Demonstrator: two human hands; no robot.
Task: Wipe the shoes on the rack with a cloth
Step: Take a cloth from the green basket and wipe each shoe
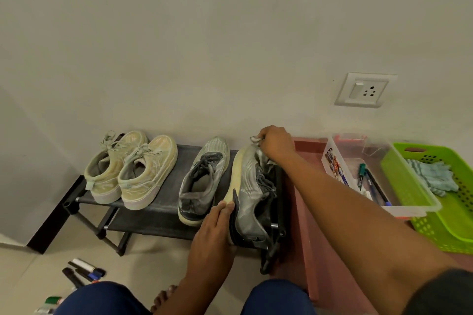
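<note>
The shoe rack (pixel 163 202) carries four shoes; at its right end a grey sneaker (pixel 249 186) is tipped on its side, mid-wipe. The left hand (pixel 212 233) steadies its heel, fingers laid straight against the sole. The right hand (pixel 275 142) grips a cloth (pixel 256 139) at the toe. Next, probably work rearward along the upper. Most of the cloth is hidden.

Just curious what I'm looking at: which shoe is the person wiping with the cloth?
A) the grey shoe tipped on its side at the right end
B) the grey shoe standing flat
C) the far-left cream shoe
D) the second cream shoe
A: the right hand presses a cloth to the toe of the tipped grey shoe, while the left hand steadies its heel.
</note>
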